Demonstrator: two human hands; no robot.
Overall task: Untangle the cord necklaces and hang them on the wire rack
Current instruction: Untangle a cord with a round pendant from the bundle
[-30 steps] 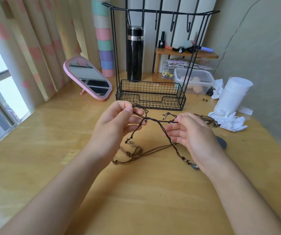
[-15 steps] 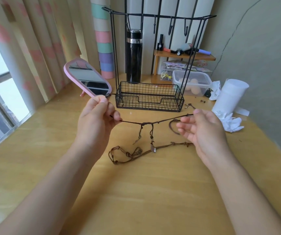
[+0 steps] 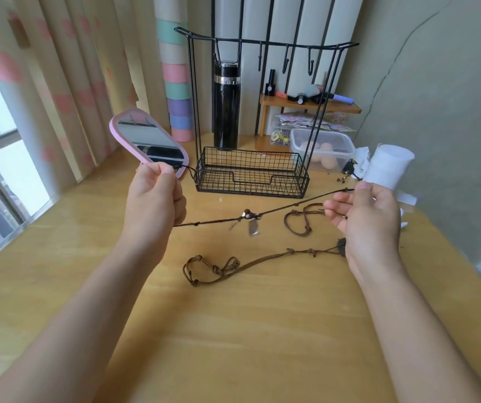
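Tabletop (image 3: 233, 330): light wood, glossy. Resting on it: black wire rack (image 3: 250, 177) with basket base, toward the back; black flask (image 3: 226, 112) upright behind it; pink-framed mirror (image 3: 149, 142) tilted, to the rack's left; clear plastic box (image 3: 323, 148) and small wooden shelf (image 3: 310, 106) to the rear right; white paper roll (image 3: 389, 165) at right; brown cord necklace (image 3: 233, 264) lying slack in the centre.
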